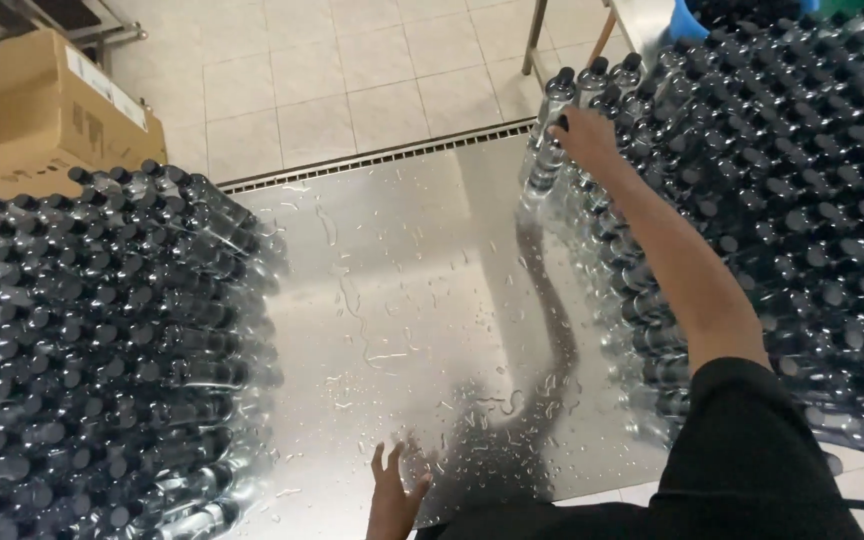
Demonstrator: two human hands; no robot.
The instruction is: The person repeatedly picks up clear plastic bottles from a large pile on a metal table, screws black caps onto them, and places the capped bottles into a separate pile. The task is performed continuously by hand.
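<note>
Looking down through the head camera, I see a shiny steel counter (402,300), flat and mirror-smooth, beaded with water droplets and thin wet streaks.

Nearest to me, the left hand (392,495) rests at the counter's near edge with fingers spread wide open, palm down on the wet metal, holding nothing. A black sleeve (752,460) covers my right upper arm at the lower right, and the bare forearm stretches away from it toward the far right.

On the left lies a large stack of clear plastic bottles (102,350) with black screw caps, laid on their sides in tight rows, caps pointing toward me. The bottles are glossy, cylindrical and see-through. A matching, bigger mass of bottles on the right (792,200) fills that side of the counter.

Farther off, the right hand (584,135) reaches the far left corner of the right-hand mass. Its fingers curl over the top of a single clear bottle (549,150) with a black cap; I cannot tell whether they truly grip it or only touch it. That bottle sits well apart from the left hand.

Beyond the counter, a metal drain grate (372,157) crosses pale square floor tiles (352,70). A brown cardboard box (42,110), bearing a white rectangular label on its side, sits at the far left.
</note>
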